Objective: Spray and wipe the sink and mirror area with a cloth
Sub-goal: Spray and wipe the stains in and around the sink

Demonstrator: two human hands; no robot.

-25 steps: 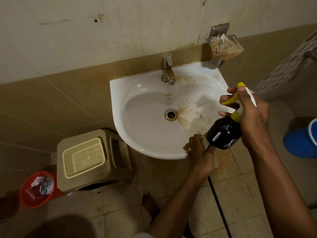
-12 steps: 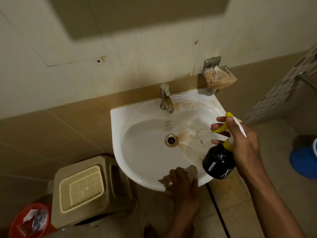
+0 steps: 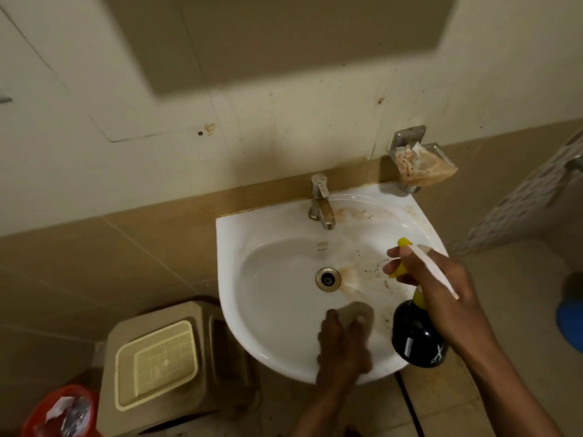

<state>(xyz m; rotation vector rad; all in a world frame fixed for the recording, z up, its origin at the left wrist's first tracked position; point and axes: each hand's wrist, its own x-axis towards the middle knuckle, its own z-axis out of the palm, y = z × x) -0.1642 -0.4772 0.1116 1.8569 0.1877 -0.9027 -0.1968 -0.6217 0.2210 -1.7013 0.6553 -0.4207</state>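
Observation:
A white wall-mounted sink has brown stains on its right half and around the drain. My left hand grips a pale cloth on the basin's front inner slope; the hand is blurred. My right hand holds a black spray bottle with a yellow trigger and white nozzle over the sink's right rim, fingers curled on the trigger. The mirror hangs on the wall above, its lower part in view.
A metal tap stands at the sink's back. A soap dish with stained wrappers is fixed at the right. On the floor sit a beige plastic stool, a red bin and a blue bucket at right.
The view has tilted up, bringing the mirror into sight. My left hand moved from the sink's front edge up into the basin with the cloth. The right hand kept the bottle.

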